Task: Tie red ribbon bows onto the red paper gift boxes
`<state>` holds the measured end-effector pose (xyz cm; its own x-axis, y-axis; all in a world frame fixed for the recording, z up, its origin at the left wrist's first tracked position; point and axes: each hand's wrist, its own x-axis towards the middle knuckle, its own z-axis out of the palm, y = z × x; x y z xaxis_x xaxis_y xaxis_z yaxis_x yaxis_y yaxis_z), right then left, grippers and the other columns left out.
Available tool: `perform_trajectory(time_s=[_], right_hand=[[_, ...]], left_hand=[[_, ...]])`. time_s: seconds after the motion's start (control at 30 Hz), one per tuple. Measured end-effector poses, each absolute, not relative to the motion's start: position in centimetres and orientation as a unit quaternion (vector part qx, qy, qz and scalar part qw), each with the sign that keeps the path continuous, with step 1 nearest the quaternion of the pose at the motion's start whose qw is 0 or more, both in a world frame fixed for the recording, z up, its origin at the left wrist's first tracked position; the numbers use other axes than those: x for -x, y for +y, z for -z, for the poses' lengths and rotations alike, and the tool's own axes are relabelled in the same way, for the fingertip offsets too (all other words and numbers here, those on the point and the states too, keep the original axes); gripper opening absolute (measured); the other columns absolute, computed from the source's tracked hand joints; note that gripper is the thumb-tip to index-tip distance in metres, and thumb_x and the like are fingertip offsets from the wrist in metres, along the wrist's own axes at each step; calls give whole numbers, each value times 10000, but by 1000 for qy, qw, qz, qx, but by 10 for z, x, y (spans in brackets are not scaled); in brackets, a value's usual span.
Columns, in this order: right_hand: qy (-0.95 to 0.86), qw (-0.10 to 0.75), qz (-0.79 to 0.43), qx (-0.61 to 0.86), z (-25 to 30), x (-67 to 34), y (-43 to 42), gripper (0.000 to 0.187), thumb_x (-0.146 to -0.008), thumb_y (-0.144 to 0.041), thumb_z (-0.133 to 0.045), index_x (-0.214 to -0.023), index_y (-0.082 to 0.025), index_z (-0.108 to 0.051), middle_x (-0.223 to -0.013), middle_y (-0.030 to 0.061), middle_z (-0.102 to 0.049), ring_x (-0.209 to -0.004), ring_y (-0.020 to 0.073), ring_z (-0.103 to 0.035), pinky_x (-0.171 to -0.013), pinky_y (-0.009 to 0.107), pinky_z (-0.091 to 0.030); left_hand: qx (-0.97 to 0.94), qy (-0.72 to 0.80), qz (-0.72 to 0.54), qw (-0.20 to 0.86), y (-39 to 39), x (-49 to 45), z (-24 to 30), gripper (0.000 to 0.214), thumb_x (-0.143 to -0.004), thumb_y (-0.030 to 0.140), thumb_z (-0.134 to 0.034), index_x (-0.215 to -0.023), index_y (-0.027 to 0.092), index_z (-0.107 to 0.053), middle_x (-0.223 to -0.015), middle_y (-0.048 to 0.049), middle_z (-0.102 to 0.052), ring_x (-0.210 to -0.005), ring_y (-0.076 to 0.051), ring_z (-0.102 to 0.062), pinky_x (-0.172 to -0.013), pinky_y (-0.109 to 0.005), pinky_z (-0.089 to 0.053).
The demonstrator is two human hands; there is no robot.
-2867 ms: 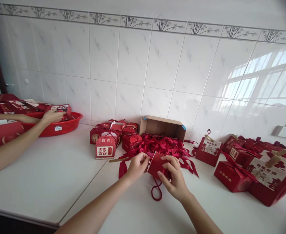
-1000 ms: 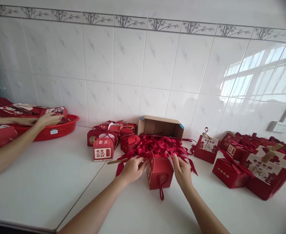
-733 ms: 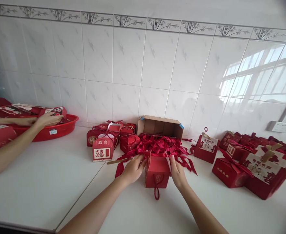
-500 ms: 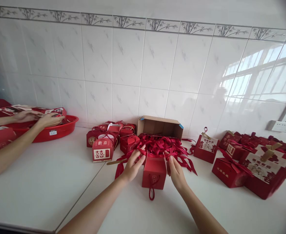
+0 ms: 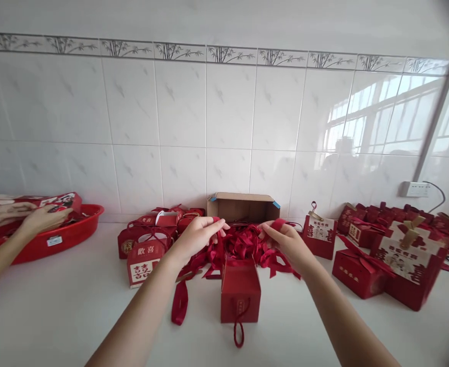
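A small red gift box (image 5: 240, 295) with a red cord loop (image 5: 239, 334) stands on the white tabletop, between my forearms. Beyond it lies a heap of red ribbons (image 5: 243, 245). My left hand (image 5: 197, 239) is raised over the heap's left side, its thumb and fingers pinching red ribbon. Opposite it, my right hand (image 5: 285, 242) pinches red ribbon too, at about the same height. Both hands are apart from the gift box. Whether one ribbon runs between them cannot be made out.
An open cardboard box (image 5: 243, 198) lies behind the ribbons. Decorated red boxes (image 5: 144, 265) stand to the left. More boxes and red bags (image 5: 408, 265) stand on the right. Another person's hands (image 5: 48, 219) work over a red basin (image 5: 82, 224) at far left.
My hands have risen from beside the gift box's top edges and spread a little, with ribbon in the fingers. The camera view has shifted. The gift box still stands upright.
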<state>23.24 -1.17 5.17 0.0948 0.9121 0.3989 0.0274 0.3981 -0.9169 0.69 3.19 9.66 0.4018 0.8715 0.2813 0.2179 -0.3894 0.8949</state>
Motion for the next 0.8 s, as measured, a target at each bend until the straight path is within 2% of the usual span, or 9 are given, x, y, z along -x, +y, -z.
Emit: perform_trajectory(time_s=[0.1, 0.2, 0.37, 0.43, 0.6, 0.7, 0.8], right_hand=[[-629, 560, -316, 437, -77, -231, -17, 360, -815, -505, -568, -856, -156, -648, -714, 28, -654, -599, 117, -583, -602, 264, -493], [-644, 549, -274, 457, -87, -228, -21, 320, -809, -477, -580, -914, -178, -626, -718, 29, -668, -636, 152, -625, -620, 306, -525], [-613, 601, -198, 473, -87, -226, -18, 271, -819, -426, -578, -922, -178, -619, -620, 18, -652, -638, 175, -655, -621, 329, -537], [-607, 617, -199, 460, -86, -227, -16, 278, -809, -409, -601, -960, -177, -627, -668, 31, -672, -691, 184, -675, -660, 341, -556], [-562, 669, -292, 389, -86, -226, -13, 377, -698, -392, -733, -966, -156, -612, -825, 73, -709, -756, 203, -706, -740, 373, -595], [-541, 691, -293, 379, -87, -224, -12, 367, -671, -390, -757, -906, -144, -618, -817, 82, -719, -713, 188, -704, -718, 355, -604], [-539, 707, -255, 380, -87, -223, -11, 338, -706, -435, -718, -868, -144, -662, -852, 79, -713, -658, 164, -687, -662, 334, -599]], left_hand=[[-750, 360, -383, 402, 28, -5, -111, 331, -833, 431, -525, -919, 174, -715, -756, -39, -668, -580, -106, -542, -496, -190, -383], [-752, 370, -405, 364, 27, -6, -112, 336, -829, 413, -514, -945, 169, -714, -744, -51, -680, -549, -123, -553, -482, -210, -405], [-743, 364, -471, 305, 27, -12, -109, 332, -775, 433, -583, -909, 168, -732, -593, -22, -645, -526, -159, -582, -465, -232, -430], [-745, 354, -484, 292, 27, -14, -109, 303, -762, 423, -605, -876, 178, -741, -556, -15, -627, -533, -169, -588, -464, -235, -435], [-745, 358, -499, 259, 28, -17, -106, 301, -784, 427, -586, -873, 188, -745, -525, -7, -598, -600, -196, -616, -484, -241, -450], [-745, 362, -512, 228, 30, -19, -104, 300, -787, 434, -588, -834, 178, -737, -540, -8, -603, -643, -208, -630, -530, -252, -469], [-748, 357, -526, 190, 29, -22, -103, 306, -793, 434, -587, -769, 161, -723, -577, -17, -625, -674, -211, -638, -575, -256, -478]])
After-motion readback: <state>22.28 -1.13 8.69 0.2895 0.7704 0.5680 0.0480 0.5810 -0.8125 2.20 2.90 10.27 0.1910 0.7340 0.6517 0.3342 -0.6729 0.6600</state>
